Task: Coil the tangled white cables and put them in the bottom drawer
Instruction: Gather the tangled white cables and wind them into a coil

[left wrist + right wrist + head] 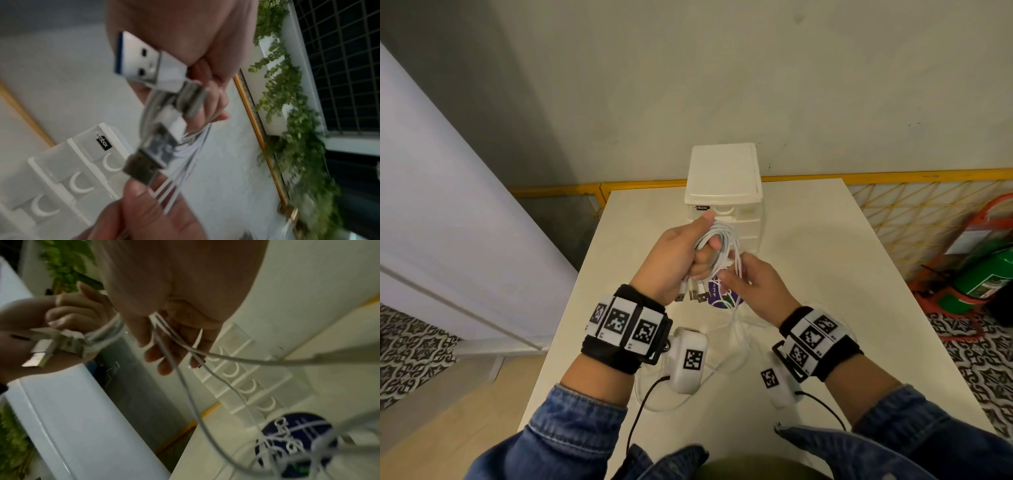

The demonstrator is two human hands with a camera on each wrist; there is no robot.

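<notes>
The left hand [681, 255] is curled tight around a bundle of white cables [717, 246], the loops rising past the thumb and forefinger while several USB plugs [691, 295] stick out below the heel of the hand; in the left wrist view one plug [144, 60] with a blue insert points toward the camera, pressed against the palm. Just beside it, the right hand [753, 286] pinches a few loose strands between thumb and fingers [162, 360], and these strands run down from the fingers, slack, to the table [825, 274], where the uncoiled remainder lies in wide loops [726, 359] between the two forearms. Under the hands a round dark blue and purple sticker or pad [717, 294] lies on the tabletop, crossed by cable. Behind the hands, toward the wall, stands the small white drawer unit [724, 192] with a flat lid and a black label on its front; its translucent drawers [244, 374] with crescent-shaped pulls all appear closed, the bottom drawer among them.
</notes>
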